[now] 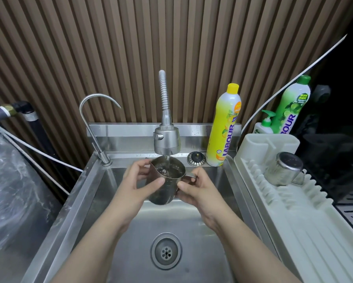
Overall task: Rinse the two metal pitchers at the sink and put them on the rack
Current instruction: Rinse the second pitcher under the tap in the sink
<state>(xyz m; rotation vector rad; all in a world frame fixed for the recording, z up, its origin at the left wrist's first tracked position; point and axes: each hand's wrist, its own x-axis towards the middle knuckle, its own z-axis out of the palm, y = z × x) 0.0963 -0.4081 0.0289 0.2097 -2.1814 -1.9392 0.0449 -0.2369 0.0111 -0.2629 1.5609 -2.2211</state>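
A metal pitcher [165, 181] is held upright over the steel sink [102, 201], right under the spray head of the tap [167, 139]. Water runs from the tap into it. My left hand [140, 180] grips its left side near the spout. My right hand [194, 187] holds its handle side. A second metal pitcher [284, 169] lies upside down and tilted on the white dish rack [294, 221] to the right of the sink.
A thin curved filter tap [94, 111] stands at the sink's back left. A sink plug [196, 158] and a yellow detergent bottle [224, 127] sit on the back ledge. A green bottle [290, 105] and a pump bottle [264, 124] stand behind the rack. The drain [166, 251] is below my arms.
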